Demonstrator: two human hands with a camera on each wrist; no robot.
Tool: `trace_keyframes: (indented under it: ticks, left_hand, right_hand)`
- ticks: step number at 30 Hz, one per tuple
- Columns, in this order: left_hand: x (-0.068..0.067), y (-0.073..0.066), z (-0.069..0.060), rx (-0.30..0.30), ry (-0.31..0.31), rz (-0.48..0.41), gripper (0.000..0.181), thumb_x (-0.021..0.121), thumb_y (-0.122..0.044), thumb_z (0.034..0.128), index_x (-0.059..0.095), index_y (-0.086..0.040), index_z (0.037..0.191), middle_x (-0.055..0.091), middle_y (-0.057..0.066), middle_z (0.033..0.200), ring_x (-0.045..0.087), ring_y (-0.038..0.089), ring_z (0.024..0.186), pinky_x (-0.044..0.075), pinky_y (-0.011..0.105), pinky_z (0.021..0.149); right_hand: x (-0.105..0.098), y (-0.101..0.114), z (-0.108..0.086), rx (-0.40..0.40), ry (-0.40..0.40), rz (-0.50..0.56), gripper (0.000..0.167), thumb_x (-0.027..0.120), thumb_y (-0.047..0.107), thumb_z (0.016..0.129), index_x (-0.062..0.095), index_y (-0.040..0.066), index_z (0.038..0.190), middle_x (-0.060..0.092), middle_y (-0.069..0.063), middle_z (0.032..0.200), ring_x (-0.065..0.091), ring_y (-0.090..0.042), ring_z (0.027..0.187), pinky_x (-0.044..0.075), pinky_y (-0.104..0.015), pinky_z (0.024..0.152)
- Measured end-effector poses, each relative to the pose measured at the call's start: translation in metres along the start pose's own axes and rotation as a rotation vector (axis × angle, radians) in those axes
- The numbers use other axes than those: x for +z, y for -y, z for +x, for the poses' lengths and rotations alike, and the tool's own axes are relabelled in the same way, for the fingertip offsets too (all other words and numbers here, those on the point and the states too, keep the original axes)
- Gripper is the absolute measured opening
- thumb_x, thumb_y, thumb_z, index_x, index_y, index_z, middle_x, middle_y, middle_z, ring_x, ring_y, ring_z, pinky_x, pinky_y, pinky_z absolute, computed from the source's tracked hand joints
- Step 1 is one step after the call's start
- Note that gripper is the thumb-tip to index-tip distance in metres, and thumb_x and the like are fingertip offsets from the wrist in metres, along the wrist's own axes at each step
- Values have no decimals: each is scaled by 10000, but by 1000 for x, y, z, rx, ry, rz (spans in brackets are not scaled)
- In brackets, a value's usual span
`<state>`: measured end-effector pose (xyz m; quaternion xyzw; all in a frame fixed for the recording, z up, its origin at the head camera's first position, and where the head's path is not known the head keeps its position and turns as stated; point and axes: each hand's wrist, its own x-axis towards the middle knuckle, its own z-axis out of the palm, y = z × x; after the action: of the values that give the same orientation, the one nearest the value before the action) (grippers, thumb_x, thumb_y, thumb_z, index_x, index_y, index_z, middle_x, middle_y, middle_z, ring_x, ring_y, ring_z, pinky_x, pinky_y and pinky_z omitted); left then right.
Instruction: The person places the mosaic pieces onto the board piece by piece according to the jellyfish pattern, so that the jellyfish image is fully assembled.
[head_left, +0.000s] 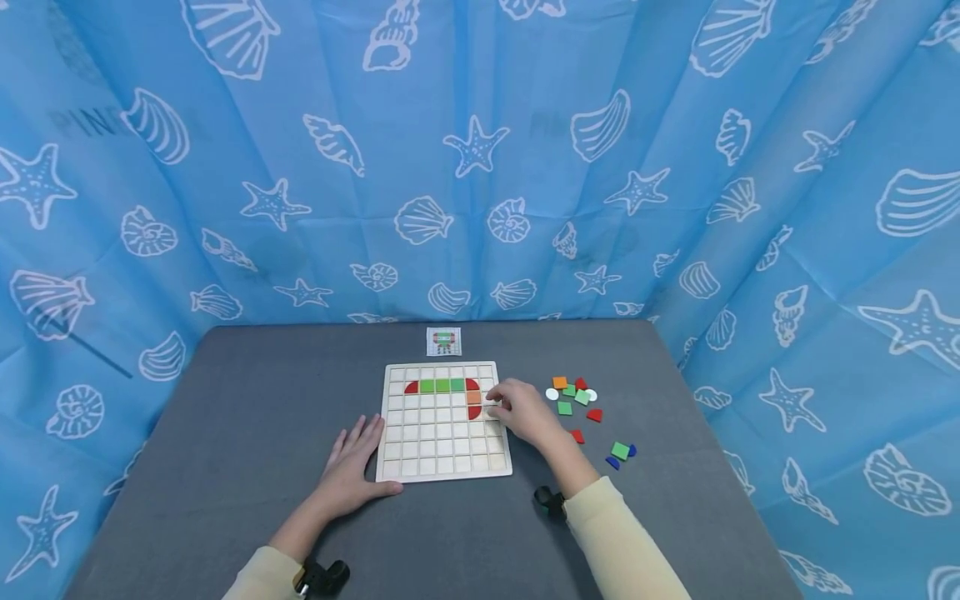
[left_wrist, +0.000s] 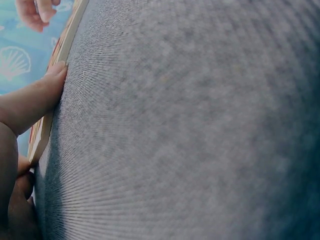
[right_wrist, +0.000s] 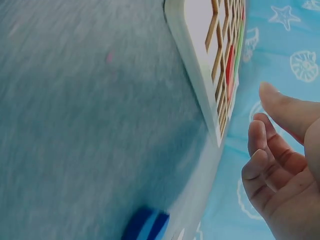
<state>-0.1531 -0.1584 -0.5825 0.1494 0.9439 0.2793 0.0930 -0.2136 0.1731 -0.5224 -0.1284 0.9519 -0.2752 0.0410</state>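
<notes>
pale sleeves (head_left: 626, 537) lead to a left grip (head_left: 351, 468) spread against the gridded board (head_left: 442, 447) and an apart, seemingly empty right grip (head_left: 522, 410), whose careless descent could dislodge red tiles (head_left: 474, 412).

From above, the head view faces forward-down, sharing the board (head_left: 444, 432) with both wrist views (close, tilted).

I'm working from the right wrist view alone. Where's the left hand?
Observer: The left hand is at the near left corner of the wooden grid board, touching its edge.
Operator: Anything just beyond the board's far edge?
Observer: Yes, a small pattern card.
Operator: Is there a loose orange square on the table?
Observer: Yes, one orange square lies off the board, to its right.
</notes>
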Motion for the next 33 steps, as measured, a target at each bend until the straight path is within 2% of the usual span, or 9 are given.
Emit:
trace_keyframes:
  ticks: [7, 13, 22, 33]
  left_hand:
    - [0, 1, 2, -18, 19, -2, 1235, 762, -699, 735, 179, -60, 1616, 166, 129, 1687, 63, 386, 1566, 8, 605, 1231]
    - [1, 1, 3, -24, 24, 2, 1251, 762, -710, 724, 177, -59, 1617, 168, 134, 1686, 64, 394, 1564, 10, 613, 1227]
    - [1, 1, 3, -29, 22, -15, 1264, 780, -704, 706, 182, -64, 1617, 175, 132, 1685, 71, 392, 1564, 6, 607, 1230]
    - [1, 1, 4, -32, 19, -18, 1260, 779, -702, 708, 181, -67, 1618, 174, 130, 1686, 69, 391, 1564, 5, 605, 1231]
  right_hand:
    - [-10, -15, -9, 29, -72, -1, 216, 785, 123, 887, 756, 88, 1098, 685, -51, 1012, 576, -138, 795, 522, -332, 713]
    - [-19, -30, -15, 77, -98, -5, 214, 793, 127, 879, 758, 110, 1089, 681, -39, 1019, 574, -131, 793, 530, -326, 728]
    - [-35, -52, -30, 67, -161, 4, 235, 799, 74, 859, 755, 63, 1089, 701, -89, 1040, 611, -159, 792, 542, -364, 721]
    - [-42, -85, -44, 180, -165, 54, 283, 806, 66, 851, 743, 76, 1126, 679, -85, 1032, 628, -176, 845, 544, -367, 727]
